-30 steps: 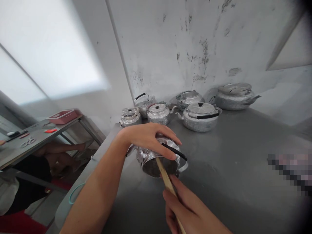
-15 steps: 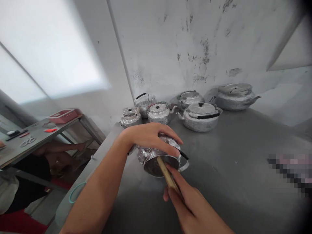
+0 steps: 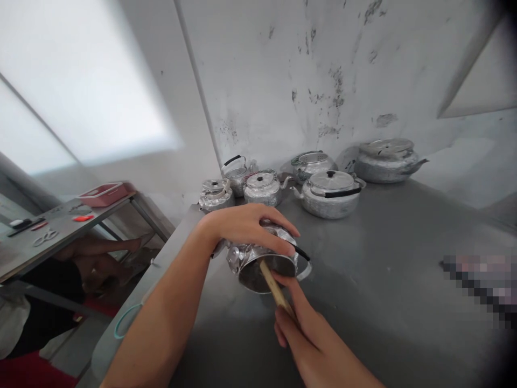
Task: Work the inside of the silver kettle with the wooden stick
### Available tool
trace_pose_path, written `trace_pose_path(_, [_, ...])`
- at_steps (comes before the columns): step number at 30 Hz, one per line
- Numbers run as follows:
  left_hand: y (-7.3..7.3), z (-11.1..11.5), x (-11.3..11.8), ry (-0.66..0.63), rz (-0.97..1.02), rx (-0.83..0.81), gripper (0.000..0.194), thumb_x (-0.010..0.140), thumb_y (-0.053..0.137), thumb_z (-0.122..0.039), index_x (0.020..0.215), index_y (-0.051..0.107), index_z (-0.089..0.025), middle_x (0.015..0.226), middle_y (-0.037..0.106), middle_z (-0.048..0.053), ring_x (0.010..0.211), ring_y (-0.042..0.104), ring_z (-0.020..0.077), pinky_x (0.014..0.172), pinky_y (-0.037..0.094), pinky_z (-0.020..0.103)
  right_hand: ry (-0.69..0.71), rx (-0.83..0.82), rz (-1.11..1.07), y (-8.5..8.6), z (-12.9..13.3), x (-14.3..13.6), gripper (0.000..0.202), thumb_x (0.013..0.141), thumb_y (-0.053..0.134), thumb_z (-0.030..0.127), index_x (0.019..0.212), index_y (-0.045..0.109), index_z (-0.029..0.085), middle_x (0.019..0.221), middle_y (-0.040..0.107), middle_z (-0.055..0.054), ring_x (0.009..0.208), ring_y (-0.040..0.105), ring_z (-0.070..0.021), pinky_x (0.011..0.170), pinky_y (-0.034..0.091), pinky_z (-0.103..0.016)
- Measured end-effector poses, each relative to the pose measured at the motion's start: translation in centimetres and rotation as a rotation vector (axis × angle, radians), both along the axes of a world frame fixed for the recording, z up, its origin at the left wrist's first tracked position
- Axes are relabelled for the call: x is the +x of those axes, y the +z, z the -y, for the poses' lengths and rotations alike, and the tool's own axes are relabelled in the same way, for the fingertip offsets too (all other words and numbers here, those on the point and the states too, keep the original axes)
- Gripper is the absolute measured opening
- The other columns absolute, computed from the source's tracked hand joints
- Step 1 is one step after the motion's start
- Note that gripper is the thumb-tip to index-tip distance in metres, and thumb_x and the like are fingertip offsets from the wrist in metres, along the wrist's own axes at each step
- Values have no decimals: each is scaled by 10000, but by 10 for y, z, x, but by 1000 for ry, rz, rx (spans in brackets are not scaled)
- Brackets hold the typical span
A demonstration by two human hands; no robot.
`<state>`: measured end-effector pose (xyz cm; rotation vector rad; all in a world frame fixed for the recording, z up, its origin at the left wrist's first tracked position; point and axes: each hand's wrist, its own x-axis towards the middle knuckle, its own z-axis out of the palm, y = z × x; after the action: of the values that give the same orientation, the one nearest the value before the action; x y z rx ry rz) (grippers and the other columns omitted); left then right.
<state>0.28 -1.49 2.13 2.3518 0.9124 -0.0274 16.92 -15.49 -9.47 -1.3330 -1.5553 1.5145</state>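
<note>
A dented aluminium kettle (image 3: 246,252) lies tipped on the grey table, its round open mouth facing me. Across its upper side spreads my left hand (image 3: 252,226), the fingers curved round the body and gripping it. My right hand (image 3: 305,323) is closed on a wooden stick (image 3: 273,286), whose far end goes inside the kettle's mouth and is hidden there. The kettle's black-gripped handle (image 3: 301,252) hangs out on the right, just past my left fingertips.
Several aluminium kettles (image 3: 330,196) stand along the wall behind. A teal ring (image 3: 121,321) lies near the table's left edge (image 3: 100,345). On a lower table at left are a pink basket (image 3: 103,195), scissors (image 3: 45,237) and an orange item (image 3: 83,219); a person's legs show beneath.
My right hand and the stick have shifted slightly at the kettle's mouth. The left hand keeps its hold on the kettle. The whole view has moved a little.
</note>
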Motion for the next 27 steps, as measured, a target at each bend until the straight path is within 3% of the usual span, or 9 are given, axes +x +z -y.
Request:
trace_pose_path(7, [2, 0, 0, -14, -16, -15, 532, 845, 712, -607, 1308, 703, -344, 1500, 546, -12, 1345, 509, 285, 1062, 443, 320, -49, 20, -88, -17, -3, 3, 560, 1032, 384, 464, 1558, 366, 273, 822, 624, -13, 728, 602, -197, 681, 476, -299])
trace_pose_path(15, [1, 0, 1, -10, -9, -17, 497, 853, 718, -584, 1293, 708, -353, 1485, 553, -24, 1337, 517, 277, 1060, 439, 312, -69, 41, -108, -11, -2, 2, 604, 1028, 399, 496, 1576, 333, 252, 823, 630, -21, 726, 593, -207, 708, 501, -298])
trace_pose_path(20, [2, 0, 1, -17, -7, -11, 483, 865, 707, -567, 1294, 709, -346, 1478, 561, -18, 1328, 522, 269, 1066, 436, 315, -29, 21, -106, -15, 0, 1, 533, 1014, 415, 513, 1463, 449, 227, 842, 631, -33, 747, 592, -206, 717, 510, -290])
trace_pose_path(24, [1, 0, 1, -20, -3, -17, 489, 864, 703, -568, 1296, 710, -339, 1478, 563, -14, 1327, 522, 274, 1072, 435, 321, -112, 15, -110, -14, 3, 0, 561, 1004, 444, 547, 1479, 428, 250, 797, 613, -16, 710, 580, -206, 704, 511, -296])
trace_pose_path(27, [1, 0, 1, -15, 9, -18, 478, 866, 703, -564, 1288, 714, -339, 1472, 570, -14, 1319, 528, 271, 1064, 440, 316, -49, 12, -74, -12, -1, 0, 532, 1003, 462, 526, 1453, 458, 244, 797, 620, -20, 716, 587, -209, 702, 503, -296])
